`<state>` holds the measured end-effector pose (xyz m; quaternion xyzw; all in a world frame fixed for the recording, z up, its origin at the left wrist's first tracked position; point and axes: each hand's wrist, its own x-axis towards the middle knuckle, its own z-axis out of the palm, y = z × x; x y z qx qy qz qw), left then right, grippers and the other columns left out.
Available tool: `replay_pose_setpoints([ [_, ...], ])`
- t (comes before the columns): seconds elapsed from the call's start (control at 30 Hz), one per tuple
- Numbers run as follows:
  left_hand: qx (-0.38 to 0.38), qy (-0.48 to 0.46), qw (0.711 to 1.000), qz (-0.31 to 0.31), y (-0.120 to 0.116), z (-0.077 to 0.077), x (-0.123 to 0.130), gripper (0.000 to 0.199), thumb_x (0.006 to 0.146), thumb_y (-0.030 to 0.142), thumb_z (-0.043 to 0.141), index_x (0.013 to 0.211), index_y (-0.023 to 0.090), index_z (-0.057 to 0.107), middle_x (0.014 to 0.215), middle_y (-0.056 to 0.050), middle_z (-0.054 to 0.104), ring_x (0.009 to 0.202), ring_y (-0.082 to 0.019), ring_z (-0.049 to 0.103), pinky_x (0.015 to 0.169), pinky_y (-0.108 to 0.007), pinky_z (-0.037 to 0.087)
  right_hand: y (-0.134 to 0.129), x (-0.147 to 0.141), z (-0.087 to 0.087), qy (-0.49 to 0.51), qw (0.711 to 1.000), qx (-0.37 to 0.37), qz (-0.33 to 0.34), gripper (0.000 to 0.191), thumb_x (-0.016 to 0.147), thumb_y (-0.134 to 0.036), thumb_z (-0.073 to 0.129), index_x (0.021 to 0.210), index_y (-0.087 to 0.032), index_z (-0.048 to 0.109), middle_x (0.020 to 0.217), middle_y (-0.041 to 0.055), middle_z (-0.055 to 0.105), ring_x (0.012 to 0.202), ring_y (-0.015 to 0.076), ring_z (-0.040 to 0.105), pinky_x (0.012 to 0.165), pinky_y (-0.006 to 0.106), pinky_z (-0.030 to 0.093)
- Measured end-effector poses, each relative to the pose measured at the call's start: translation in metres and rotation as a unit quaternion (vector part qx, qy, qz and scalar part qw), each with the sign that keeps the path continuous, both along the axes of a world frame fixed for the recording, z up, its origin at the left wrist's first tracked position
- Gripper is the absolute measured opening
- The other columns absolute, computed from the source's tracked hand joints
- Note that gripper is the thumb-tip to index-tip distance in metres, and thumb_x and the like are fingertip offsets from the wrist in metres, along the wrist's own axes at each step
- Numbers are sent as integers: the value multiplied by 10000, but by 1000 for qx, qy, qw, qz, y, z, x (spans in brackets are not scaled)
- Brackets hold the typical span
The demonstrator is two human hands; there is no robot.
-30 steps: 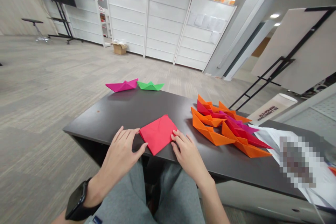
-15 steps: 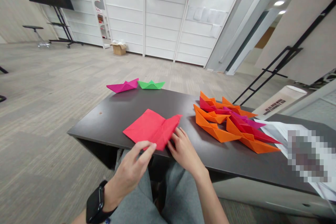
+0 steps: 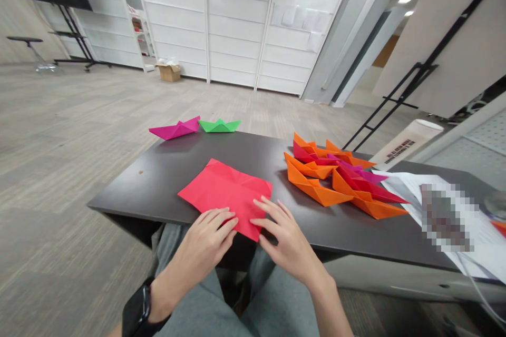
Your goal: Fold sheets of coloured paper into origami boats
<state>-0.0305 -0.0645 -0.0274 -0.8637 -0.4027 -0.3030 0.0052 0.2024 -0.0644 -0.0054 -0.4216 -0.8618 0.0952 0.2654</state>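
Note:
A red sheet of paper (image 3: 221,184), spread out with crease lines showing, lies at the table's front edge, its near corner reaching past the edge. My left hand (image 3: 211,234) rests on the sheet's near left side, its slightly bent fingers laid side by side on top. On the right part of the paper, my right hand (image 3: 286,234) has its fingers spread, their tips touching the surface. Neither hand grips the sheet. To the right sits a cluster of folded paper boats (image 3: 324,195) in orange, red and magenta.
At the far left edge of the table stand a magenta paper boat (image 3: 177,128) and a green paper boat (image 3: 220,126). Farther right are a white cylinder (image 3: 411,142) with printed text and white papers (image 3: 403,189). The dark table (image 3: 130,195) ends just before my lap.
The red sheet's right part, folded up before, now lies opened out. My right hand has moved from beside the paper onto it. My left fingers have gone from a pinch to resting on top.

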Motion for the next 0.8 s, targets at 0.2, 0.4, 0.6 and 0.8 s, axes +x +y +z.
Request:
replay_pose_setpoints([
  [0.2, -28, -64, 997, 24, 4, -7, -8, 316, 997, 118, 411, 1274, 180, 549, 1152, -92, 692, 1062, -201, 674, 937, -351, 561, 24, -22, 11, 70, 997, -30, -31, 187, 943, -188, 550, 1058, -232, 691, 1020, 47, 744, 965, 209, 666, 928, 405, 482],
  [0.4, -31, -67, 997, 38, 10, -8, -12, 293, 967, 92, 448, 1192, 167, 619, 1250, -100, 644, 1199, -223, 599, 1040, -402, 503, 57, -44, 5, 53, 994, -5, -92, 323, 907, -183, 605, 1230, -184, 611, 1088, 85, 713, 986, 229, 656, 929, 414, 478],
  [0.6, 1, 18, 1000, 11, 8, 1, -13, 282, 933, 121, 499, 1158, 156, 666, 1160, -90, 727, 1098, -255, 666, 965, -446, 547, 42, -42, 5, -3, 996, 45, -82, 237, 922, -164, 591, 1141, -209, 671, 1301, 92, 634, 1225, 244, 568, 1049, 443, 432],
  [0.8, -5, 96, 995, 6, -3, 9, -11, 378, 893, 216, 592, 1255, 112, 616, 1279, -139, 676, 1167, -309, 637, 923, -473, 566, 15, -36, 1, -82, 996, -12, -44, 441, 983, -361, 532, 1392, -198, 534, 1508, 92, 476, 1440, 261, 373, 1186, 541, 289],
])
